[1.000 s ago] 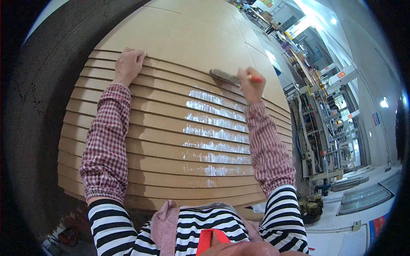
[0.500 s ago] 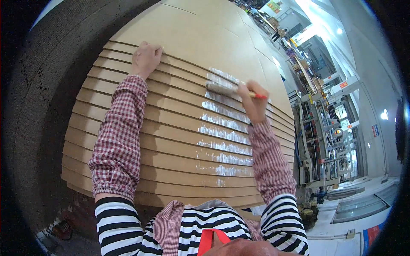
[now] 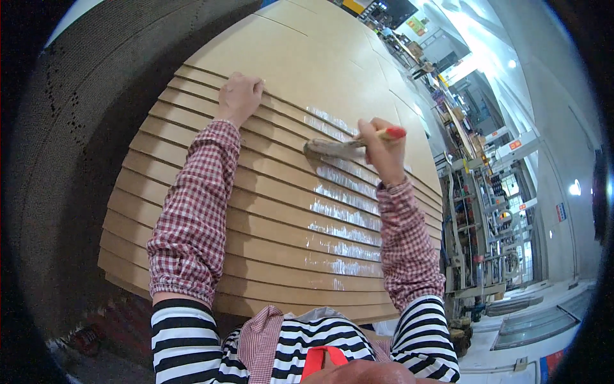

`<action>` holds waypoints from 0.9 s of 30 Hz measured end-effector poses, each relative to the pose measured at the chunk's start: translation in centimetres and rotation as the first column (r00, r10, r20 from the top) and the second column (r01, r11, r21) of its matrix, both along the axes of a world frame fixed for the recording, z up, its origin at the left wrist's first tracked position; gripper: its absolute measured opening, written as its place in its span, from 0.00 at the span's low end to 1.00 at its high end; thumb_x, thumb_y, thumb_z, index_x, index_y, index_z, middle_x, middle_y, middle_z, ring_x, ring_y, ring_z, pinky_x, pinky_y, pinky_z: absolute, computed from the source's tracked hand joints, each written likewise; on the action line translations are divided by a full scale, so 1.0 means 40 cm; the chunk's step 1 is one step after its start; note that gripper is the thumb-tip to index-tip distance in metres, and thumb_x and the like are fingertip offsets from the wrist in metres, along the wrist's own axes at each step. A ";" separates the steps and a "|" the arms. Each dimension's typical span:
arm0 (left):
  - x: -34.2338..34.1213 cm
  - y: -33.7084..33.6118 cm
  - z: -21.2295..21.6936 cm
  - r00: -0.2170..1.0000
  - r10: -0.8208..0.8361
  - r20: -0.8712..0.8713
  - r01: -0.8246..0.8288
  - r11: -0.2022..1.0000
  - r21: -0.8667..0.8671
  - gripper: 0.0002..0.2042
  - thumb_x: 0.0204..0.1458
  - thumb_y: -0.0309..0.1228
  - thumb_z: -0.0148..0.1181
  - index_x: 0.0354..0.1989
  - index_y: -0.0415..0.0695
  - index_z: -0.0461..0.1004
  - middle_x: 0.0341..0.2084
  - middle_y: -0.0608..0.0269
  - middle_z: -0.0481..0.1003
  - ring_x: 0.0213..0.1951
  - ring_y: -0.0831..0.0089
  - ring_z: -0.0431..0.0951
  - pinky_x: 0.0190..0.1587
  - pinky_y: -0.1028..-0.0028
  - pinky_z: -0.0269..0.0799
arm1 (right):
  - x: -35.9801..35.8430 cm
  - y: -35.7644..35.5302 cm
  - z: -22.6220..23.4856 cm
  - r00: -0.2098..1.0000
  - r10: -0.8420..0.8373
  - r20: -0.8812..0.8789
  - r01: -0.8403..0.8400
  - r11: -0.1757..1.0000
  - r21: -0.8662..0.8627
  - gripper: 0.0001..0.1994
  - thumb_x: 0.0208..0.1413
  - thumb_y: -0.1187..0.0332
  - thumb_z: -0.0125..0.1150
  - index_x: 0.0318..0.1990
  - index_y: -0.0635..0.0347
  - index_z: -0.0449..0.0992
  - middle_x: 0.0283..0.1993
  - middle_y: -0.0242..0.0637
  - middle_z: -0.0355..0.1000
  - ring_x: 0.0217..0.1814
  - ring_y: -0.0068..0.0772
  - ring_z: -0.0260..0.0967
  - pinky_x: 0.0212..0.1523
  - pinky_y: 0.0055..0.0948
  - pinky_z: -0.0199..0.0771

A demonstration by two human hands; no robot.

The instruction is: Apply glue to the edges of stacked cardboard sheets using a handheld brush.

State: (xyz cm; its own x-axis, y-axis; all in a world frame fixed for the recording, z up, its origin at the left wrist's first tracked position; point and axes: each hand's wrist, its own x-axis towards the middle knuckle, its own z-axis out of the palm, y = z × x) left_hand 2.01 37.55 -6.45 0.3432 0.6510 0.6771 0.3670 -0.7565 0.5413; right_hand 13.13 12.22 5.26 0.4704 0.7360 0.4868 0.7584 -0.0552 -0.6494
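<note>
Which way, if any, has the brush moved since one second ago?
Yes: against the stacked cardboard sheets, the brush has moved down the picture, across their stepped edges.

Head-worn view — downward, over hands (image 3: 241,99).

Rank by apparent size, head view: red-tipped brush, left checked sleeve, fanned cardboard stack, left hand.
1. Fanned cardboard stack
2. Left checked sleeve
3. Red-tipped brush and left hand: too close to rank

No lettering is legible on the white beam's (image 3: 496,153) orange sign (image 3: 515,145), between two and three o'clock, or the pale wall's (image 3: 566,150) blue sign (image 3: 561,212) at three.
</note>
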 end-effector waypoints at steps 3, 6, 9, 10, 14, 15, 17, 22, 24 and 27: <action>0.020 0.002 -0.014 0.999 -0.040 0.013 0.041 0.999 -0.030 0.08 0.48 0.33 0.53 0.27 0.46 0.77 0.23 0.54 0.74 0.34 0.60 0.73 0.37 0.64 0.70 | 0.003 0.065 0.038 0.988 0.020 -0.155 0.000 0.992 0.127 0.14 0.49 0.63 0.60 0.17 0.59 0.69 0.13 0.26 0.64 0.12 0.14 0.58 0.10 0.16 0.54; 0.031 -0.005 -0.015 0.991 -0.118 0.070 0.116 0.993 0.025 0.09 0.49 0.35 0.53 0.26 0.44 0.76 0.22 0.55 0.74 0.33 0.59 0.72 0.37 0.64 0.69 | 0.051 0.163 0.019 0.988 -0.070 -0.136 0.103 0.962 0.253 0.14 0.50 0.62 0.60 0.19 0.60 0.71 0.16 0.30 0.67 0.10 0.15 0.58 0.10 0.15 0.58; 0.021 0.002 -0.019 0.993 -0.106 0.051 0.107 0.994 -0.005 0.09 0.50 0.35 0.53 0.26 0.43 0.76 0.22 0.55 0.74 0.33 0.58 0.72 0.36 0.63 0.69 | 0.034 0.161 -0.040 0.973 -0.075 0.220 0.053 0.993 0.104 0.17 0.48 0.63 0.60 0.13 0.59 0.67 0.12 0.25 0.62 0.15 0.14 0.56 0.16 0.18 0.54; 0.015 -0.001 -0.014 0.996 -0.084 0.022 0.084 0.996 -0.018 0.09 0.49 0.34 0.52 0.25 0.43 0.76 0.22 0.54 0.74 0.34 0.59 0.73 0.37 0.63 0.69 | 0.017 0.153 -0.037 0.984 -0.048 0.171 0.032 0.995 0.091 0.18 0.49 0.63 0.60 0.12 0.59 0.66 0.12 0.24 0.61 0.17 0.14 0.55 0.18 0.19 0.52; -0.008 0.005 -0.013 0.997 -0.079 0.014 0.079 0.995 -0.053 0.11 0.49 0.35 0.51 0.25 0.43 0.77 0.23 0.53 0.74 0.35 0.59 0.73 0.38 0.62 0.70 | -0.056 0.165 0.032 0.994 0.026 -0.108 -0.017 0.997 0.080 0.13 0.50 0.66 0.59 0.17 0.59 0.69 0.14 0.25 0.64 0.14 0.14 0.59 0.13 0.16 0.59; 0.008 -0.003 -0.003 0.994 -0.104 0.031 0.105 0.993 -0.044 0.11 0.50 0.35 0.50 0.25 0.43 0.77 0.23 0.53 0.74 0.35 0.58 0.73 0.39 0.62 0.70 | -0.027 0.186 0.035 0.997 0.019 -0.076 -0.005 0.983 0.185 0.13 0.50 0.66 0.60 0.17 0.59 0.70 0.15 0.26 0.64 0.13 0.14 0.58 0.11 0.16 0.57; 0.031 -0.006 -0.004 0.993 -0.112 0.044 0.114 0.991 -0.065 0.11 0.50 0.35 0.50 0.25 0.44 0.77 0.24 0.52 0.74 0.35 0.58 0.73 0.39 0.62 0.70 | 0.006 0.230 0.021 0.992 -0.045 -0.120 0.074 0.966 0.249 0.13 0.49 0.66 0.60 0.17 0.60 0.70 0.14 0.25 0.64 0.13 0.13 0.58 0.11 0.15 0.57; 0.004 -0.008 -0.001 0.995 -0.095 0.022 0.096 0.991 -0.094 0.10 0.49 0.34 0.51 0.26 0.44 0.77 0.24 0.52 0.74 0.34 0.58 0.73 0.39 0.63 0.70 | -0.033 0.160 -0.057 0.922 -0.056 0.383 0.025 0.996 0.086 0.16 0.48 0.63 0.60 0.14 0.61 0.68 0.13 0.24 0.63 0.16 0.15 0.58 0.18 0.20 0.57; 0.005 -0.003 -0.009 0.995 -0.086 0.047 0.090 0.991 -0.097 0.10 0.49 0.34 0.51 0.26 0.44 0.77 0.25 0.51 0.74 0.35 0.57 0.73 0.39 0.62 0.70 | -0.064 0.135 -0.021 0.973 -0.002 0.231 -0.012 0.998 0.058 0.16 0.48 0.64 0.60 0.14 0.61 0.68 0.14 0.25 0.64 0.16 0.15 0.58 0.18 0.19 0.57; 0.001 0.011 -0.030 0.993 -0.094 0.066 0.098 0.994 -0.049 0.10 0.49 0.35 0.52 0.26 0.43 0.76 0.22 0.52 0.73 0.32 0.57 0.72 0.36 0.62 0.69 | -0.048 0.168 0.013 0.998 0.024 -0.066 -0.017 0.994 0.109 0.12 0.49 0.64 0.60 0.19 0.60 0.71 0.16 0.27 0.66 0.14 0.14 0.59 0.14 0.16 0.57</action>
State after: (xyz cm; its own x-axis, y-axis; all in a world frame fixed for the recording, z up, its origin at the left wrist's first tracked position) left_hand 2.04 38.00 -7.67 0.3635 0.6521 0.6653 0.2580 -0.7567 0.6007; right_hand 11.22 18.93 5.78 0.4904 0.6904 0.5319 0.7129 0.0333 -0.7005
